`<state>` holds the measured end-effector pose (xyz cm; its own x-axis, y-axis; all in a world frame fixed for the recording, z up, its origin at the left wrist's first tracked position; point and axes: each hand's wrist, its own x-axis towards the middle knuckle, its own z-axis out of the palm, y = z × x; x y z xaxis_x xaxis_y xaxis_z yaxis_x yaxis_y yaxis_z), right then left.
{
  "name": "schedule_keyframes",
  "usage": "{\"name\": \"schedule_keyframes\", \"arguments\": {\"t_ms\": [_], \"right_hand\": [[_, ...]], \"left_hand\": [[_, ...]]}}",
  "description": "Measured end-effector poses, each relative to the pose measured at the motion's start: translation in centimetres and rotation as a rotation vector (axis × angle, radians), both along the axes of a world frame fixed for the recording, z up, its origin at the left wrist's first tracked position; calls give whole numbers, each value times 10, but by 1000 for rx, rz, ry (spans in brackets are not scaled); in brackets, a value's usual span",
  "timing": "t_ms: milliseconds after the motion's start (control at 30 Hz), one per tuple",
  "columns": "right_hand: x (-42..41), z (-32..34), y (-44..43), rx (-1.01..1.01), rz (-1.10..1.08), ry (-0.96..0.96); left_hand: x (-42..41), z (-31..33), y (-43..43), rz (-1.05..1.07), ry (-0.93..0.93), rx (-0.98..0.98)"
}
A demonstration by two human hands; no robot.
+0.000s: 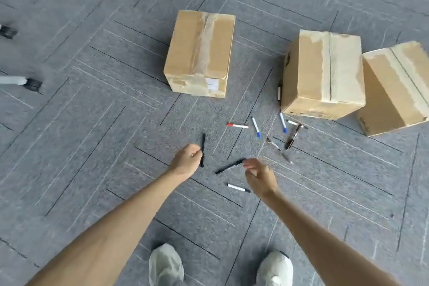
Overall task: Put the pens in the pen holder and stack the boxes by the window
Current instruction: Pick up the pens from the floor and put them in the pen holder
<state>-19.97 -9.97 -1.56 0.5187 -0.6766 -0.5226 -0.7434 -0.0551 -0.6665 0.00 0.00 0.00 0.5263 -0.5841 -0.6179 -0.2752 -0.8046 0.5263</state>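
Note:
Several pens lie scattered on the grey carpet in front of three taped cardboard boxes: one box in the middle [199, 53], one to the right [325, 74], and one at the far right [397, 88] that leans against it. My left hand [186, 160] has its fingers pinched on a black pen [203, 144] that points away from me. My right hand [261, 176] hovers with fingers apart over the end of another black pen [228, 166]. Nearby lie a white pen with a black cap [238, 188], a red pen [238, 125] and two blue pens [256, 127] [283, 122]. No pen holder is in view.
More dark pens [292, 137] lie tangled near the right box's corner, and one marker [279, 93] rests against its side. Chair casters [33, 84] stand at the left edge. My feet in white shoe covers [166, 264] are at the bottom.

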Motion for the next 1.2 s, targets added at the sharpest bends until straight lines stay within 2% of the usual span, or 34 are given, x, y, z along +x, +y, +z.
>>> {"name": "schedule_keyframes", "arguments": {"t_ms": [67,200,267,333,467,567,700,867,1000,1100,1200], "right_hand": [[4,-60,-12,-93,157,56],[14,-156,-30,-428,683,152],[14,-189,-35,-514,809,183],[14,-218,-37,-577,860,119],[12,-247,-40,-673,843,-59],[11,-244,-41,-698,776,-113],[-16,-231,-33,-560,668,-127],[-46,-232,-22,-605,965,1],[-51,-238,-24,-626,1072,59],[-52,-242,-35,-677,1078,93],[-52,-235,-55,-646,878,111]], "left_hand": [[5,-63,-17,3,-47,14],[18,-165,-34,9,-219,75],[21,-198,-38,-57,-338,97],[24,-223,-40,-104,-406,70],[18,-252,-40,-282,-604,-52],[14,-257,-36,-323,-659,-74],[8,-255,-38,-347,-568,-211],[-1,-254,-61,-423,-401,-262],[-1,-252,-86,-493,-394,-262],[4,-249,-111,-540,-414,-268],[5,-241,-139,-559,-431,-305]]}}
